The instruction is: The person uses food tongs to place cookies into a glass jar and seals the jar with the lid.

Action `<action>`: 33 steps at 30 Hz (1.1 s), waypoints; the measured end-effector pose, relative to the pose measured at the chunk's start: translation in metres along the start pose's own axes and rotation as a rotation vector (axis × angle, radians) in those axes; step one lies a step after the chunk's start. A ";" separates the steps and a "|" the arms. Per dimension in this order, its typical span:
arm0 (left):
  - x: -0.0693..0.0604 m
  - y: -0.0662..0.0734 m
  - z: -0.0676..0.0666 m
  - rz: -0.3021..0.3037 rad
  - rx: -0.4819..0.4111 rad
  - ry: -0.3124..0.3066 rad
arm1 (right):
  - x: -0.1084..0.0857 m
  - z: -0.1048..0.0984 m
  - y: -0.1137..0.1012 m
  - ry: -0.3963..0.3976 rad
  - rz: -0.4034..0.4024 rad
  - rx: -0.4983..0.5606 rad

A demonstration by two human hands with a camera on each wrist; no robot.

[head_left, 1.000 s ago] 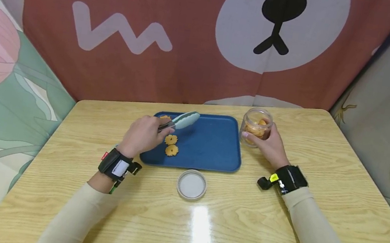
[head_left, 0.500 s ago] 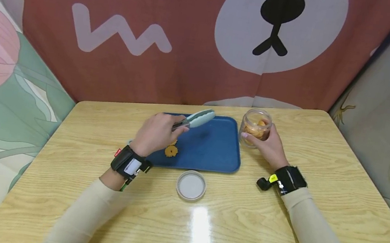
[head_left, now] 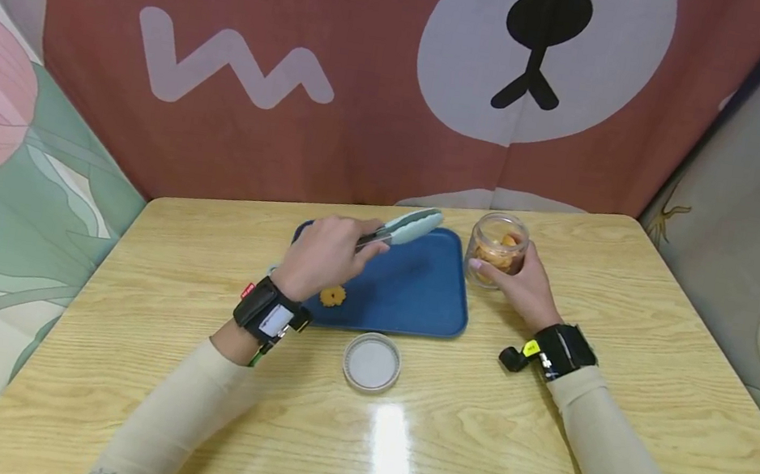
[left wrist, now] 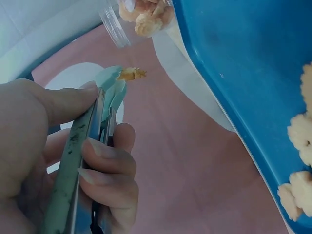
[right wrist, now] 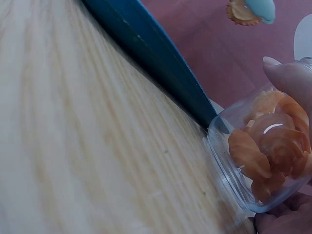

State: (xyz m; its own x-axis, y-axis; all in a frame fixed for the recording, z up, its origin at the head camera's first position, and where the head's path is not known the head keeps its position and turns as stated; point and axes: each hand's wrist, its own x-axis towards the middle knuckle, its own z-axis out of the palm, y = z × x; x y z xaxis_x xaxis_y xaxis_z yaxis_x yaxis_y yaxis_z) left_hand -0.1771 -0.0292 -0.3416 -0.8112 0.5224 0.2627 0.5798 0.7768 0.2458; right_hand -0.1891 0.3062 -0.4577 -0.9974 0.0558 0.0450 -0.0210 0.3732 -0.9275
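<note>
My left hand (head_left: 327,255) grips a pair of tongs (head_left: 413,226) with mint-green tips, held over the blue tray (head_left: 415,300). In the left wrist view the tong tips pinch a cookie (left wrist: 131,73). My right hand (head_left: 527,288) holds a clear jar (head_left: 489,245) at the tray's right edge, thumb in front. Through the jar's wall in the right wrist view, several cookies (right wrist: 278,141) show. On the tray's left part lies a flower-shaped cookie (head_left: 333,295), and the left wrist view shows several more there; my left hand hides them from the head view.
A round whitish lid (head_left: 372,362) lies on the wooden table (head_left: 466,447) in front of the tray. A fabric backdrop (head_left: 233,133) stands behind the table's far edge.
My left hand has carried the tongs rightward over the tray, towards the jar. My right hand and the jar have stayed in place.
</note>
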 end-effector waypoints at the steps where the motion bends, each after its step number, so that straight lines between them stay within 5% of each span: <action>1: 0.001 0.002 0.000 0.008 0.001 0.002 | 0.000 0.000 0.000 0.001 0.001 -0.001; 33: 0.062 0.041 0.021 0.186 0.068 0.011 | -0.002 0.001 -0.004 0.005 0.003 -0.026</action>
State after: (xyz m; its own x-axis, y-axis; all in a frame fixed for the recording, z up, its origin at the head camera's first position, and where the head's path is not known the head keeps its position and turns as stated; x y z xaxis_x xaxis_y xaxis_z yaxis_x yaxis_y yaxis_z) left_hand -0.2051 0.0419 -0.3348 -0.6897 0.6552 0.3081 0.7126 0.6897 0.1285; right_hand -0.1875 0.3042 -0.4547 -0.9971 0.0619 0.0444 -0.0162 0.3968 -0.9178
